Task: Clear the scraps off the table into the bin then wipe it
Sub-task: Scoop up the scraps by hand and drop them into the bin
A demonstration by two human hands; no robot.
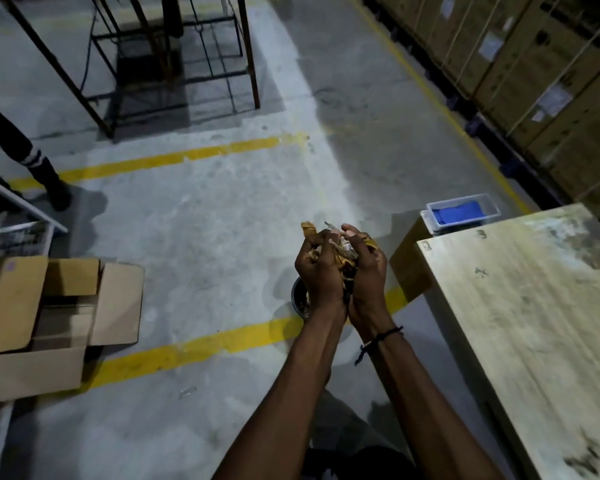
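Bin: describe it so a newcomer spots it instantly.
Start at the wooden table on the right, then look left to the person's cupped hands full of scraps. Directly under them on the floor sits the bin, small, round, dark-rimmed, mostly hidden; the cardboard box far left is square and brown.

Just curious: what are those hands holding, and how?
Scraps: the left hand and right hand cup one bundle between them, fingers curled around its sides, above the bin.

Dim overall; bright patch on floor [222, 209] centre, dark corners, soft blur on table [534, 306], wide-angle bending at edges.
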